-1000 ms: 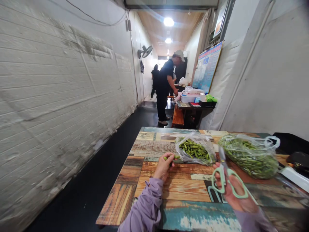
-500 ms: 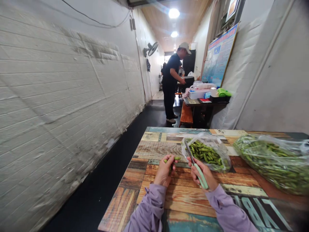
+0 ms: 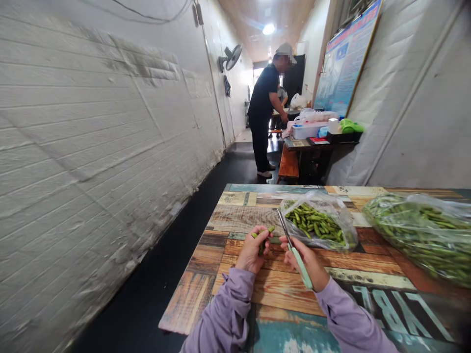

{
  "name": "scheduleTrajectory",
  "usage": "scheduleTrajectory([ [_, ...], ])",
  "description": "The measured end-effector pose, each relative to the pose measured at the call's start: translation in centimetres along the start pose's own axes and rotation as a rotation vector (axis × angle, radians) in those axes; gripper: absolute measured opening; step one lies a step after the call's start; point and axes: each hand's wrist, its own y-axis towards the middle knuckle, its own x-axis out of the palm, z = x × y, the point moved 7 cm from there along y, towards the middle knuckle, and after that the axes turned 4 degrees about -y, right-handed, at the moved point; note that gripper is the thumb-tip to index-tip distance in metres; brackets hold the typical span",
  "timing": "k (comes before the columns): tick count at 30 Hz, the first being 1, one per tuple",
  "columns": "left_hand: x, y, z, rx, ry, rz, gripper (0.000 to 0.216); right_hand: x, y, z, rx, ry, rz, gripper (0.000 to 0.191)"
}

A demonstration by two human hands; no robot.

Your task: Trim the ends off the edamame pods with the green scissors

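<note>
My left hand (image 3: 252, 250) is closed on a green bean pod (image 3: 265, 235) just above the patchwork wooden table (image 3: 243, 220). My right hand (image 3: 307, 260) grips pale green scissors (image 3: 294, 250), their blades pointing up and away, close beside the pod. Both arms wear lilac sleeves. Right behind the scissors lies a small clear plastic bag of green pods (image 3: 316, 224). A larger bag of pods (image 3: 423, 235) lies at the right.
A white brick wall runs along the left of a dark-floored corridor. Further down, a person in dark clothes and a cap (image 3: 265, 105) stands at a cluttered table (image 3: 316, 142) with a wooden bench (image 3: 289, 166) beside it. A wall fan (image 3: 231, 56) hangs above.
My right hand brought the scissors from the right side of the table in toward the pod in my left hand. The view shifted right and tilted down a little.
</note>
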Motion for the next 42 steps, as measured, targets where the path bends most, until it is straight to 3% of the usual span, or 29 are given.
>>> scheduleTrajectory([
  [4, 0.1, -0.2, 0.1, -0.007, -0.003, -0.003, 0.036, -1.0, -0.2, -1.5, -0.221, -0.362, 0.136, 0.044],
  [11, 0.3, -0.4, 0.2, -0.021, 0.01, -0.009, 0.039, -1.5, -0.1, -1.9, -0.244, -0.523, 0.119, 0.047],
  [20, 0.5, -0.6, -0.1, -0.007, 0.076, -0.069, 0.033, -0.9, -0.2, -1.9, -0.258, -0.561, 0.06, 0.052],
  [31, 0.3, -0.3, 0.4, 0.038, 0.236, -0.024, 0.036, -0.9, 0.0, -2.0, -0.254, -0.509, 0.046, 0.048],
  [36, -0.4, -0.2, 1.2, 0.141, 0.402, 0.055, 0.036, -1.3, 0.1, -1.8, -0.258, -0.51, 0.044, 0.049],
  [42, 0.0, -0.2, 2.2, 0.265, 0.492, 0.031, 0.022, -1.7, 0.2, -1.9, -0.245, -0.529, -0.001, 0.047],
])
